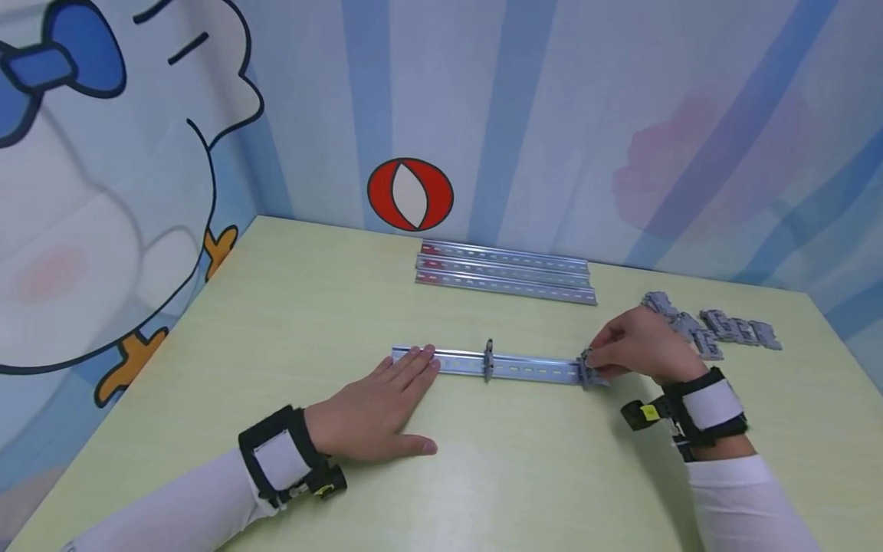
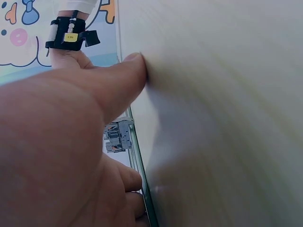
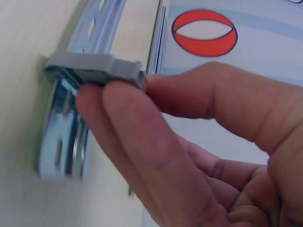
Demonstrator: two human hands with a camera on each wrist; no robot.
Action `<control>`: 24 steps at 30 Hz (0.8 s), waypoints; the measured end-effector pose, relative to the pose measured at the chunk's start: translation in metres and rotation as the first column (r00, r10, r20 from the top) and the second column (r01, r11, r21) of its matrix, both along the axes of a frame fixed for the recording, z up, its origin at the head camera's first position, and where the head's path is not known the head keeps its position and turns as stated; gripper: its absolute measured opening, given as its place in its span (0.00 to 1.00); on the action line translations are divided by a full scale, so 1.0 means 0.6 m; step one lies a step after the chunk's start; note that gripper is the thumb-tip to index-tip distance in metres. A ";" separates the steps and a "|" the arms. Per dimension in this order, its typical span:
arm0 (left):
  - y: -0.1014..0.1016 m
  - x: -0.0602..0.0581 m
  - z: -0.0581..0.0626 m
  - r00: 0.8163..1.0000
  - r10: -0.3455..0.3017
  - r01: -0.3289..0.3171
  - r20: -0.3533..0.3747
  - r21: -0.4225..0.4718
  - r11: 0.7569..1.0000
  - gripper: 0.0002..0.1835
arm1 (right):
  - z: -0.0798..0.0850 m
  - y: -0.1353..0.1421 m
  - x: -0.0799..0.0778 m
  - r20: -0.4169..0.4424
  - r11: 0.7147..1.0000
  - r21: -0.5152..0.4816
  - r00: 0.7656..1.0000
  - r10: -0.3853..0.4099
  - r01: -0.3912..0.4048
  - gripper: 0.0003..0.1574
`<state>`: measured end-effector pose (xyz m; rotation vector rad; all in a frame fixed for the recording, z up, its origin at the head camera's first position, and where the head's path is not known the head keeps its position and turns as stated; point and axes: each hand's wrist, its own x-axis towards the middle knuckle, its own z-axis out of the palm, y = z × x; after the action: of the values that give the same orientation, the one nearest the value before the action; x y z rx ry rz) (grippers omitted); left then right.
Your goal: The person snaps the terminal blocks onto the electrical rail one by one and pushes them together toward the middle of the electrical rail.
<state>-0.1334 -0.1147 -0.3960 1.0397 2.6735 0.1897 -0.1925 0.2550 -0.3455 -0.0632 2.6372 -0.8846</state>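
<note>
Grey clip (image 3: pixel 83 66) is pinched between thumb and fingertips of the right hand (image 1: pixel 645 349), held across the metal rail (image 1: pixel 531 369) near its right end | rail's left part is covered by the left hand's (image 1: pixel 375 414) straightened fingers

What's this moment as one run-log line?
left hand: resting on near rail, left end | right hand: pinching gray clip at rail's right end | second clip: mid-rail | three rails: behind

Left hand (image 1: pixel 372 412) flat, right hand (image 1: pixel 645 349) in a pinch
</note>
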 end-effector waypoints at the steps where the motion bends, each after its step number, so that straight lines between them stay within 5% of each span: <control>1: 0.000 0.000 -0.001 1.000 -0.001 0.001 -0.001 -0.001 1.000 0.54 | -0.001 -0.003 0.000 -0.001 1.000 -0.024 1.000 -0.003 0.003 0.15; 24: 0.000 -0.001 -0.001 1.000 -0.002 0.002 -0.002 0.007 1.000 0.54 | -0.025 -0.043 0.002 0.034 0.957 -0.291 0.999 0.005 0.005 0.17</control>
<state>-0.1341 -0.1145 -0.3966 1.0446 2.6760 0.1973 -0.1914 0.2291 -0.3606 -0.1209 2.4544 -1.2564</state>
